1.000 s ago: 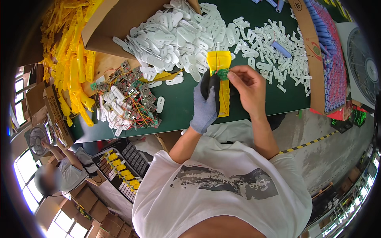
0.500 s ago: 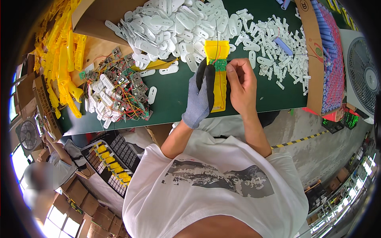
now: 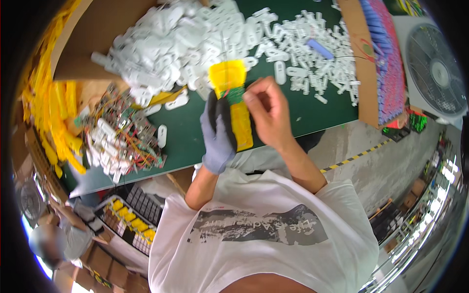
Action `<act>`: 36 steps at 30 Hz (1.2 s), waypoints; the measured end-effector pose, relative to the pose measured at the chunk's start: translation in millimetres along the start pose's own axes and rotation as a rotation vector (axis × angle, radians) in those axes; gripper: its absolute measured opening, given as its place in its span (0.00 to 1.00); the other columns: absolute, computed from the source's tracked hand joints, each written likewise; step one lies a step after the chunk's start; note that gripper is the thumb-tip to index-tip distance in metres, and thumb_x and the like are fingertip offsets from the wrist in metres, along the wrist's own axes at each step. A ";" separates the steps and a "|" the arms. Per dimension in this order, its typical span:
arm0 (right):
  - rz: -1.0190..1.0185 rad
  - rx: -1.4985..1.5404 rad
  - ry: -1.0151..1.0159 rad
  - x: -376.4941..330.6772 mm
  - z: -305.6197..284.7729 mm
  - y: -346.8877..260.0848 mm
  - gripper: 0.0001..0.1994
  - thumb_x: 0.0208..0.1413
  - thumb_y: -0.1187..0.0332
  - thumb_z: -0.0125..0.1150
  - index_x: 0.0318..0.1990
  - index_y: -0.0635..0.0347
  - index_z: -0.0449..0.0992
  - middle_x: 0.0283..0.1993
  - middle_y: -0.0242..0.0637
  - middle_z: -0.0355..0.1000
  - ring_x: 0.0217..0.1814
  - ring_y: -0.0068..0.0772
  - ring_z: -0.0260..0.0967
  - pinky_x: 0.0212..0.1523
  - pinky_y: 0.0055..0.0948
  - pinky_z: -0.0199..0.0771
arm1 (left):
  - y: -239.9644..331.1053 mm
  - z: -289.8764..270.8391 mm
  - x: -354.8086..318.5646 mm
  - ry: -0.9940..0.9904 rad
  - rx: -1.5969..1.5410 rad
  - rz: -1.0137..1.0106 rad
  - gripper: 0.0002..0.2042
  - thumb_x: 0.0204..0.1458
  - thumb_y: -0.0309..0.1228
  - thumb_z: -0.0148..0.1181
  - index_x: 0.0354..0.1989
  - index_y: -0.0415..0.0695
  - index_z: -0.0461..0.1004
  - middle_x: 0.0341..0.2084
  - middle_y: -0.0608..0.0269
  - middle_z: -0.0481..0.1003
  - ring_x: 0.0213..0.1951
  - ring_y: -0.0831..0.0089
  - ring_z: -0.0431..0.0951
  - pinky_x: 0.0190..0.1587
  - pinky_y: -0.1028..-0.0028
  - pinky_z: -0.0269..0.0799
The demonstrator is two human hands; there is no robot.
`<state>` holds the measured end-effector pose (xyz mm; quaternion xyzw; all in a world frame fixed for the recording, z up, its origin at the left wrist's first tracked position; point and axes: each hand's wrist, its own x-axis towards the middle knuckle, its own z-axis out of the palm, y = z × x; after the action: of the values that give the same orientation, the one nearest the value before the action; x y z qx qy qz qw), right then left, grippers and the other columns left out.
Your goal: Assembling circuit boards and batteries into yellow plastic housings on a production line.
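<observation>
My left hand [image 3: 218,136], in a grey glove with black fingers, is closed around a long yellow plastic shell [image 3: 227,73] with a wide far end. A small green circuit board [image 3: 236,94] lies across the shell below that wide end, with thin red and dark wires near it. My bare right hand [image 3: 271,113] has thumb and forefinger pinched at the board's right edge. Its other fingers are curled. Both hands hold the shell above the near part of the green table [image 3: 190,128].
White oval plastic pieces [image 3: 171,46] are heaped beyond my hands, smaller white parts [image 3: 303,53] to their right. Wired circuit boards [image 3: 128,128] lie left, near yellow shells [image 3: 53,112]. At right stand a cardboard box [image 3: 364,63] of blue cells and a fan [image 3: 437,68]. A person [image 3: 73,234] sits at lower left.
The whole view has shifted, so table and hands appear farther left and the hands slightly lower. The shell is tilted a little more. My grip looks much the same.
</observation>
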<state>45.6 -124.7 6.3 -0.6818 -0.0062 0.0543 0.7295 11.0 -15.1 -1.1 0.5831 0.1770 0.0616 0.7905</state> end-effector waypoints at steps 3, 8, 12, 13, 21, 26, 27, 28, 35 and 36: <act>0.031 -0.019 -0.083 0.3 -1.7 -8.0 0.06 0.59 0.71 0.57 0.35 0.60 0.67 0.24 0.23 0.63 0.24 0.09 0.54 0.25 0.15 0.56 | 12.0 -5.1 -7.0 -0.115 -0.006 -0.006 0.17 0.65 0.34 0.39 0.57 0.37 0.62 0.46 0.61 0.71 0.47 0.75 0.71 0.49 0.72 0.68; -0.235 -0.116 -0.071 -5.8 -34.9 -21.2 0.24 0.48 0.70 0.67 0.54 0.59 0.68 0.47 0.38 0.69 0.43 0.29 0.71 0.39 0.22 0.70 | 12.5 25.7 -10.8 0.058 -0.560 -0.147 0.19 0.65 0.39 0.41 0.60 0.41 0.60 0.53 0.58 0.67 0.53 0.71 0.67 0.57 0.68 0.61; -0.261 -0.559 -0.143 -16.6 -42.5 -31.3 0.30 0.36 0.74 0.73 0.53 0.59 0.71 0.49 0.42 0.72 0.46 0.38 0.73 0.47 0.30 0.73 | 14.4 22.3 -14.9 0.056 -0.469 -0.101 0.20 0.64 0.36 0.44 0.62 0.41 0.57 0.56 0.58 0.65 0.56 0.71 0.65 0.60 0.70 0.57; -0.261 -0.544 -0.128 -17.0 -47.5 -26.9 0.30 0.36 0.74 0.73 0.53 0.59 0.71 0.49 0.42 0.72 0.46 0.38 0.73 0.47 0.30 0.73 | 15.2 16.9 -18.2 0.045 -0.450 -0.101 0.20 0.64 0.36 0.44 0.62 0.41 0.57 0.56 0.58 0.65 0.56 0.71 0.65 0.60 0.70 0.57; -0.278 -0.631 -0.194 -9.4 -74.0 -24.4 0.27 0.38 0.75 0.71 0.51 0.56 0.74 0.42 0.38 0.73 0.42 0.38 0.71 0.43 0.31 0.73 | 55.7 4.6 -24.6 0.195 0.753 0.749 0.28 0.53 0.31 0.60 0.61 0.39 0.59 0.59 0.56 0.61 0.59 0.58 0.62 0.60 0.63 0.58; -0.302 -0.630 -0.256 -6.5 -90.7 -18.2 0.27 0.38 0.72 0.71 0.51 0.53 0.74 0.41 0.37 0.72 0.43 0.38 0.70 0.44 0.31 0.71 | 58.3 19.7 23.2 -0.727 1.425 0.808 0.18 0.42 0.32 0.66 0.44 0.47 0.74 0.51 0.58 0.68 0.52 0.53 0.68 0.57 0.60 0.63; -0.316 -0.661 -0.267 -7.3 -93.3 -16.6 0.27 0.38 0.72 0.71 0.52 0.52 0.75 0.42 0.36 0.72 0.43 0.38 0.69 0.44 0.32 0.71 | 56.0 15.1 26.3 -0.732 1.428 0.816 0.18 0.42 0.32 0.66 0.44 0.47 0.74 0.51 0.58 0.68 0.52 0.53 0.68 0.57 0.60 0.63; -0.329 -0.695 -0.276 -7.1 -95.3 -15.7 0.27 0.38 0.71 0.72 0.52 0.52 0.75 0.42 0.36 0.72 0.43 0.38 0.69 0.44 0.32 0.71 | 54.2 11.6 29.6 -0.754 1.351 0.765 0.16 0.42 0.32 0.66 0.42 0.47 0.75 0.49 0.59 0.70 0.51 0.54 0.68 0.56 0.60 0.63; -0.321 -0.769 -0.282 -4.5 -105.3 -18.8 0.26 0.38 0.71 0.72 0.51 0.50 0.76 0.42 0.35 0.71 0.43 0.38 0.69 0.44 0.32 0.70 | 38.2 -4.1 22.6 -0.623 1.246 0.784 0.16 0.39 0.26 0.65 0.40 0.46 0.74 0.45 0.61 0.74 0.47 0.57 0.72 0.51 0.60 0.66; -0.323 -0.761 -0.300 -2.7 -102.9 -21.1 0.26 0.38 0.70 0.72 0.51 0.50 0.76 0.42 0.35 0.71 0.43 0.38 0.69 0.44 0.32 0.70 | 34.1 -11.5 23.5 -0.594 1.228 0.803 0.17 0.40 0.27 0.66 0.41 0.47 0.73 0.46 0.61 0.73 0.48 0.57 0.71 0.52 0.59 0.65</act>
<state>53.0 -228.6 20.2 -0.8767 -0.2381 0.0316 0.4168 32.5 13.0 23.3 0.9264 -0.2631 0.0751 0.2586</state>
